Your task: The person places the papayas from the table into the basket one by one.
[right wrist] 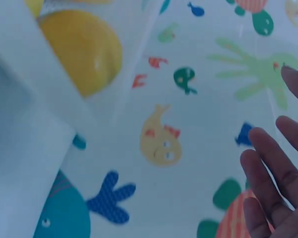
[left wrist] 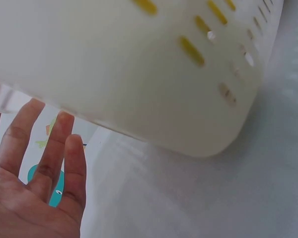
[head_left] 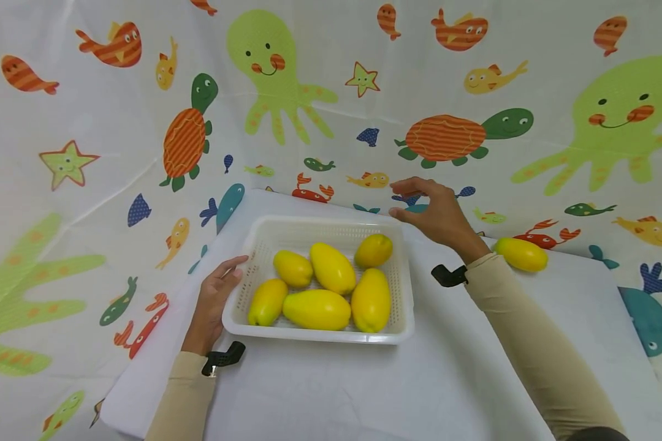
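A white perforated plastic basket [head_left: 320, 337] stands on the white table with several smooth yellow mango-like fruits [head_left: 331, 268] lying in it. At its left side is my left hand [head_left: 215, 297], fingertips right at the rim. In the left wrist view, the fingers [left wrist: 74, 168] reach up under the edge, nearly straight and spread. My right hand [head_left: 433, 211] hovers in the air beyond the basket's far right corner, thumb and fingers apart, holding nothing. The right wrist view shows its loosely bent fingers [right wrist: 268, 183] away from the basket and a yellow fruit [right wrist: 82, 52] inside.
Another yellow fruit [head_left: 521, 255] lies on the table at the back right, beyond the right forearm. A cloth printed with sea animals [head_left: 320, 110] hangs behind and to the left of the white-covered table [head_left: 331, 392].
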A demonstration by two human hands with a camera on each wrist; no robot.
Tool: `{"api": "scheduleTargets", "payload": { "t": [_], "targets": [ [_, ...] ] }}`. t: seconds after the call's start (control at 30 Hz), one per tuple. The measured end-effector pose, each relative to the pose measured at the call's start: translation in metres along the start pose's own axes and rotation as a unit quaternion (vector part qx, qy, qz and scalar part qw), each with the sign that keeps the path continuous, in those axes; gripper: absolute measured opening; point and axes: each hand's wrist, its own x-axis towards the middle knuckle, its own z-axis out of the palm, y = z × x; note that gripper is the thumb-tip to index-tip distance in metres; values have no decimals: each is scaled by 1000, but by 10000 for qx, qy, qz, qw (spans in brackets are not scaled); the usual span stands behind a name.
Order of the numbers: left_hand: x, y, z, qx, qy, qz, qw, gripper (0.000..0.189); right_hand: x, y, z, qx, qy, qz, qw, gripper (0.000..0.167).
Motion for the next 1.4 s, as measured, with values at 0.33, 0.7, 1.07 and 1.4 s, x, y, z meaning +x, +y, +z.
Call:
{"api": "scheduleTargets", "payload": {
  "t": [0.33, 0.7, 1.07, 1.4],
  "targets": [
    [1, -3, -1, 103, -53, 123, 9999, 60, -9, 37, -46, -57, 700, 507, 9962, 51],
    [2, -3, 0, 111, -65, 136, 9998, 59, -31, 77, -89, -299, 859, 1041, 9904, 62],
    [2, -2, 0, -12, -63, 110, 9999, 59, -54, 120, -117, -407, 754, 1595, 9835, 69],
    [1, -1, 1, -18, -70, 66, 10000, 58, -77, 157, -133, -455, 381, 2224, 9732, 80]
  ]
}}
